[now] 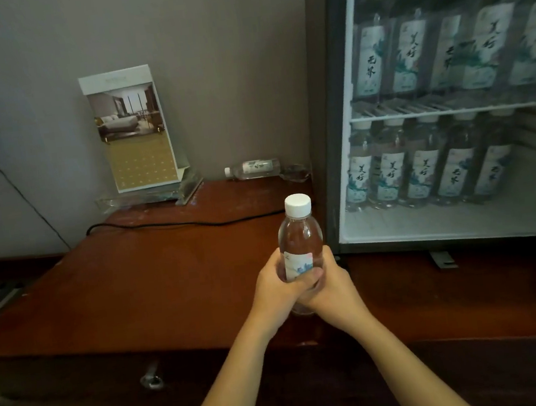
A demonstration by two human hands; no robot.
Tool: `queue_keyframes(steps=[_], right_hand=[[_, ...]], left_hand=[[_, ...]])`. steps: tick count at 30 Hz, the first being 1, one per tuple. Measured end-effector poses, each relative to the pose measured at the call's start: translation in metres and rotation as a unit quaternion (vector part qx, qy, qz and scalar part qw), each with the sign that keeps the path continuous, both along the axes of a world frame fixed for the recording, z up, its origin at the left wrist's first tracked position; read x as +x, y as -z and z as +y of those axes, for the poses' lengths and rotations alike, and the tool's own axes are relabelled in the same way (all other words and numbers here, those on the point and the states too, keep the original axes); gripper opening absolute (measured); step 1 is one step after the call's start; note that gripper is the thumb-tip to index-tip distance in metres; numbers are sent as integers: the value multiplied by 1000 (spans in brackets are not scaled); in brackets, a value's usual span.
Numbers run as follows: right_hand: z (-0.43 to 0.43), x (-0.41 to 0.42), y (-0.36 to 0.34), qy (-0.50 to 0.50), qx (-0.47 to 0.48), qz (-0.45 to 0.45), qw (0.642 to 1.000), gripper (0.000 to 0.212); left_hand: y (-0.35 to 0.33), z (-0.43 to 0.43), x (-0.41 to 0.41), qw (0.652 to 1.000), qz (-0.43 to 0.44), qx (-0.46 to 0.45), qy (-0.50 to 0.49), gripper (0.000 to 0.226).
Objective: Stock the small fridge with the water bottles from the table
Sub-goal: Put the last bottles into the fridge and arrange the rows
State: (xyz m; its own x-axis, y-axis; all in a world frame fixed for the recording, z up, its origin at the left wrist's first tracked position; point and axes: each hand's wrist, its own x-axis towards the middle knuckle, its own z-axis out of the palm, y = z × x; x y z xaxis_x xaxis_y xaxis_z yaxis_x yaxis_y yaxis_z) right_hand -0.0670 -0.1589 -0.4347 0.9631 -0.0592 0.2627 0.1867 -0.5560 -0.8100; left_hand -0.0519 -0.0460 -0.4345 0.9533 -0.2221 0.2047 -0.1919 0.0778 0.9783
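- Fridge [328, 129] looks mostly stocked already. Top shelf [450, 111] has a full row of bottles standing upright, and there's another row of five or so below it. Is the door open? Can't really tell, I might be looking through glass.
- Both hands are wrapped around one bottle [299, 232], upright, cap [298, 204] on, held over the front part of the table [135, 278] just left of the fridge's bottom corner. Left hand [278, 290] has its thumb across the label, right hand [332, 284] is closed around the other side and the base. So neither hand is free.
- One more bottle [252, 169] is lying on its side at the back of the table by the wall, close to the fridge. Nobody's touching it.
- So I'd say it's near the end: this one goes in, then the one at the back, and the table's done as far as I can see.
- The floor of the fridge in front of the lower row looks bare, so that's probably where they'd fit.
- Other stuff on the table: a card stand [133, 131] and a black cable [175, 225], neither in the way.
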Motion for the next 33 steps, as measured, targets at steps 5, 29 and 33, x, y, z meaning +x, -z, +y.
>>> queue_keyframes(steps=[5,29,33], right_hand=[[-21,-19,-5,-8,-12,9,1000,63],[-139,-44,-116,30,51,-166,984,53],[-153,-13,-165,106,12,-236,966,57]], left_hand=[[-1,-19,-19,1000,0,8,12,40],[-121,-145,-8,990,-134,-1,42,43],[-179,-167,13,982,-189,-15,20,50]])
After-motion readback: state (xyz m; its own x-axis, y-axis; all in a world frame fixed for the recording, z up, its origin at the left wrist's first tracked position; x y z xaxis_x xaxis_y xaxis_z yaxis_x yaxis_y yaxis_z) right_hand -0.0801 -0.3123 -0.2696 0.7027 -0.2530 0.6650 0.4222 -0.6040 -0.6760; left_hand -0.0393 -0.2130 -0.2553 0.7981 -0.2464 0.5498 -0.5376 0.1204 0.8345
